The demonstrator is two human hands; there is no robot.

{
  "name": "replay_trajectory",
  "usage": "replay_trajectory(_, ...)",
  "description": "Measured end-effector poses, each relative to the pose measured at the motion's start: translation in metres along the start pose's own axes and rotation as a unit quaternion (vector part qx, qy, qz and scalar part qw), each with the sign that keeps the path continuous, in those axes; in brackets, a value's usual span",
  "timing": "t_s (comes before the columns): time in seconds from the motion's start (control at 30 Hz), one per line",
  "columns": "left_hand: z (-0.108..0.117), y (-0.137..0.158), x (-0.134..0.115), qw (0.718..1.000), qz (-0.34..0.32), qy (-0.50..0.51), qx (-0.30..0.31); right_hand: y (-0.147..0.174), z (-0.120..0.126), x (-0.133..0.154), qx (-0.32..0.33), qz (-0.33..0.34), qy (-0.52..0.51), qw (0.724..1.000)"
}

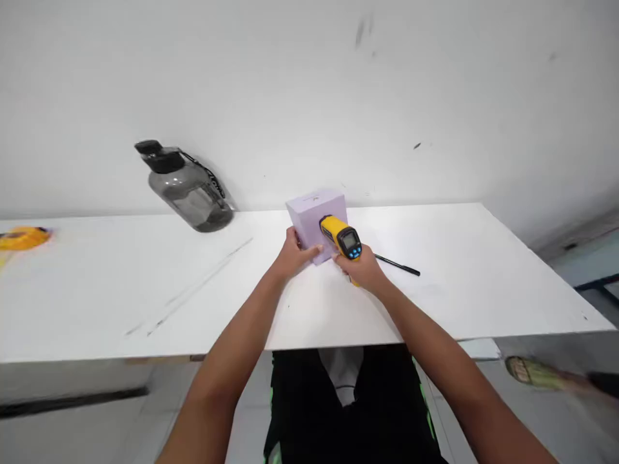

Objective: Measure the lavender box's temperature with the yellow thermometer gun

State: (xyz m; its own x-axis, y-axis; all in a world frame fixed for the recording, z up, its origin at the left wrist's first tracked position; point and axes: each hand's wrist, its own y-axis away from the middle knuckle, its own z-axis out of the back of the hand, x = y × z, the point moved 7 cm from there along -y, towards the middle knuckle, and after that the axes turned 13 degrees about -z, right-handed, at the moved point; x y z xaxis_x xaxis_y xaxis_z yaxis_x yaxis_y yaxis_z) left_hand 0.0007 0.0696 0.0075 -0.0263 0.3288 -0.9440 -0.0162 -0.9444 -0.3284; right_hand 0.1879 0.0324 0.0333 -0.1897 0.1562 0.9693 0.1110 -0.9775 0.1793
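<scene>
A pale purple box (309, 225) stands on the white table near the wall. My left hand (294, 255) grips its lower left part, with the thumb across the front face and the fingers at the side. My right hand (362, 267) is wrapped round the handle of a yellow and black infrared thermometer (338, 233). Its nose points at the front of the box, very close to it; whether they touch I cannot tell. The thermometer's small screen and blue buttons face me. Beside my right hand lies a black pen (399, 264), partly hidden by the hand.
A grey see-through bottle (193, 193) with a black lid stands at the back left by the wall. A yellow tape measure (24, 238) lies at the far left of the white table (193, 309). Someone's foot (534, 372) shows on the floor at the lower right.
</scene>
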Motion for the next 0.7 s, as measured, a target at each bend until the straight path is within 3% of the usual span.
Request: replay_trajectory(0.7,0.0047,0.0018,-0.0001,1.0,0.018,-0.008,-0.018,0.0093,-0.003,0.009,0.004,-0.016,-0.002,1.0)
